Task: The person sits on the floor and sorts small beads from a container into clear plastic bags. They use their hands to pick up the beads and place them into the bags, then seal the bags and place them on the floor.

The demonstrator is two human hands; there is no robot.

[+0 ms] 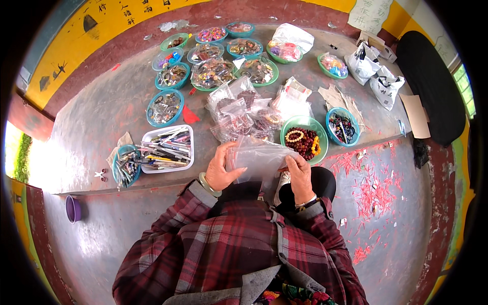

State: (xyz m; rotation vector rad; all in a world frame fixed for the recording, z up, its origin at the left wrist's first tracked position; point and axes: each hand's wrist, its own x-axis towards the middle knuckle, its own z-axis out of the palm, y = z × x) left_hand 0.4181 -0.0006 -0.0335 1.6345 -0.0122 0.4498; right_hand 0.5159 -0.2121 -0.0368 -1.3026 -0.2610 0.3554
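Note:
A small stack of clear plastic bags (259, 156) is stretched between my two hands, just above my lap. My left hand (223, 166) grips its left edge, thumb in front. With thumb and fingers, my right hand (300, 177) pinches the right edge. Right beyond them sits a green bowl (288, 133) of dark red bead bracelets (303, 145), with a few yellow ones. Ahead of the bags lies a heap of filled clear bags (235, 119) holding dark beaded items. More flat clear bags (294, 99) are piled to its right.
Pens fill a white basket (190, 147) and a blue basket (122, 178) at left, near scissors (101, 175). Several bowls of small packed goods, including a blue bowl (165, 108), stand farther back. White carrier bags (386, 86) sit at right. Red scraps (376, 190) litter the floor.

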